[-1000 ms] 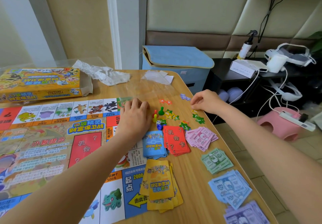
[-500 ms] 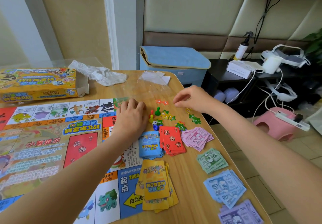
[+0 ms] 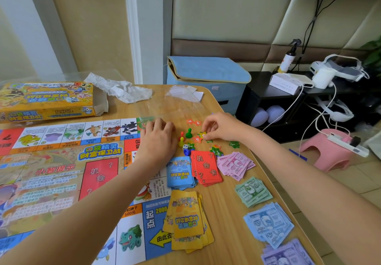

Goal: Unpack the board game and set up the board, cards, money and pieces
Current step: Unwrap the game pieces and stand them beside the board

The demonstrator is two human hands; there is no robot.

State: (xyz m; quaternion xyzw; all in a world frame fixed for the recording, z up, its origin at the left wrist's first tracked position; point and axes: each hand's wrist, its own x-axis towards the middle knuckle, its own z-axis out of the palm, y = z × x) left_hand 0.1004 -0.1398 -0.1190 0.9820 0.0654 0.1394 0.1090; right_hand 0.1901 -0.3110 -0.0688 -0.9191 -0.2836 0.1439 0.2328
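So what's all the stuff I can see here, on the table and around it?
game board: one, multicoloured, flat on table, left
game box: one, yellow, far left
crumpled paper: one, white, beside box
clear plastic bags: count unclear, far edge
pawns: green, red, yellow, between the hands
die: one, white, by pawns
star tokens: several, orange and green, scattered
card stacks: blue, red, yellow
money piles: pink, green, blue, purple, right edge
storage box: one, blue, behind table
spray bottle: one, white, on black shelf
stool: one, pink, floor
left hand: flat on board corner
right hand: fingers pinching a star token
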